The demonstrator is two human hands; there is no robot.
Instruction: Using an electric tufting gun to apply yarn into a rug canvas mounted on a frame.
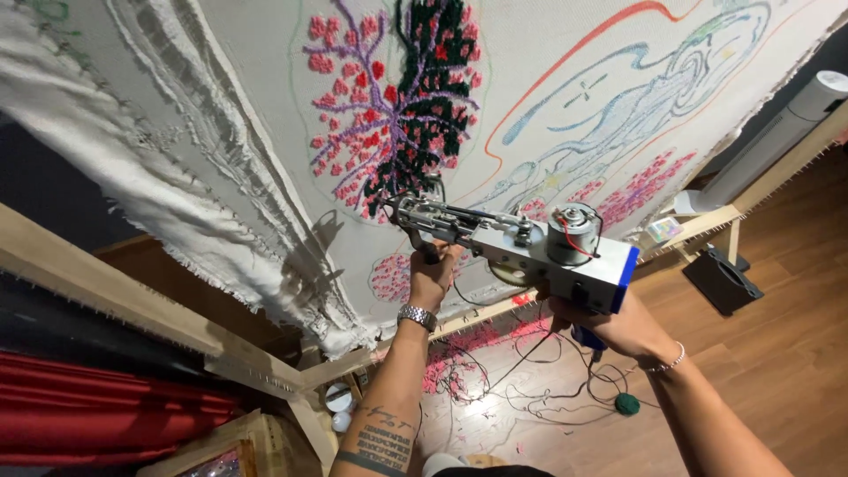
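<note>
head view, left hand [430, 276] in a closed grip on the front handle of a tufting gun [517, 243], right hand [609, 325] wrapped around its blue rear handle, gun's tip touching the stretched backing cloth [247, 71] below a pink and black tufted tree motif [402, 97], green yarn ball [627, 404] on the wood floor [777, 353]

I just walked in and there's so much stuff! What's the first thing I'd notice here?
Probably the big white cloth stretched on a wooden frame, with a fluffy pink, purple and dark tree stitched near the top middle. Right below it, both hands, the left hand and right hand, hold a silver tufting gun against the cloth. Pink yarn scraps litter the wooden floor underneath.
</note>
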